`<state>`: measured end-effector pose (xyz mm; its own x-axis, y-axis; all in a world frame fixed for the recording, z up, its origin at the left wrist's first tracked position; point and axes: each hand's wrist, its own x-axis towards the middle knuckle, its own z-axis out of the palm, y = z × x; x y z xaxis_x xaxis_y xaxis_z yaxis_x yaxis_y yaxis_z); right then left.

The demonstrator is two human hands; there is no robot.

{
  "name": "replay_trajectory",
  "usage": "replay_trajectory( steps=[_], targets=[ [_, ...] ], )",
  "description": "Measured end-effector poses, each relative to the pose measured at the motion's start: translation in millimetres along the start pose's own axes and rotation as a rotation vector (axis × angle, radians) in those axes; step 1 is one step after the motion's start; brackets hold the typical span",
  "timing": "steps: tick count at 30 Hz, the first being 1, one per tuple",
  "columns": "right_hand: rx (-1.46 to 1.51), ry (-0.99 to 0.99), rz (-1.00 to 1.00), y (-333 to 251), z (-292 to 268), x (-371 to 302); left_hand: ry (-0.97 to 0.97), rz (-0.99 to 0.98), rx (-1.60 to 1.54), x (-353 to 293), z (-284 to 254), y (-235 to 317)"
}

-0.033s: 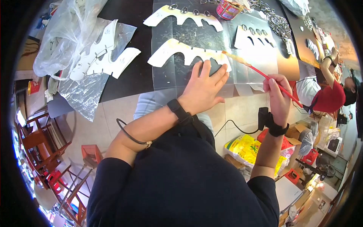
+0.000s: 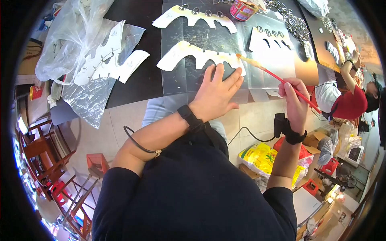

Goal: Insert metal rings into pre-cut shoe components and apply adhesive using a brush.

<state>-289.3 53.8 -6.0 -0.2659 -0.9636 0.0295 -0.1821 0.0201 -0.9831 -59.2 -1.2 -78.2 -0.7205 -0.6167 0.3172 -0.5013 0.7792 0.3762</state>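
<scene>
A white curved piece with a scalloped lower edge lies flat on the work surface. Yellowish smears run along its upper edge, where small dark slits show. My left hand is spread palm down, its fingertips resting on the right part of this piece. In my right hand a thin red-handled brush is gripped. Its yellowish-brown tip meets the upper edge near the piece's right end. Farther back lies a similar white piece with several dark metal rings along its top; another ringed piece lies to the right.
A pink tin with brownish contents stands at the back, beside piled metal rings. Clear plastic bags and more white cut pieces are at the left. On the right, a person in red works at the table.
</scene>
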Motion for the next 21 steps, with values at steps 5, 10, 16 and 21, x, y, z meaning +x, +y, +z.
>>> replay_trajectory(
  steps=[5, 10, 16, 21],
  targets=[
    [-0.029, -0.050, -0.021, 2.6, -1.3, 1.9, 0.000, -0.002, -0.005, -0.4, 0.6, -0.7],
    [-0.080, -0.046, -0.023, 4.0, -0.5, 1.0, -0.010, -0.009, 0.010, -0.6, -1.5, 1.3],
    [-0.081, -0.137, 0.060, 15.6, -10.2, 1.5, -0.023, -0.019, 0.012, -0.2, -0.9, 1.4],
    [0.163, -0.146, 0.104, 30.0, -11.6, 0.2, -0.026, -0.029, 0.007, -0.6, -1.3, 1.6]
  ],
)
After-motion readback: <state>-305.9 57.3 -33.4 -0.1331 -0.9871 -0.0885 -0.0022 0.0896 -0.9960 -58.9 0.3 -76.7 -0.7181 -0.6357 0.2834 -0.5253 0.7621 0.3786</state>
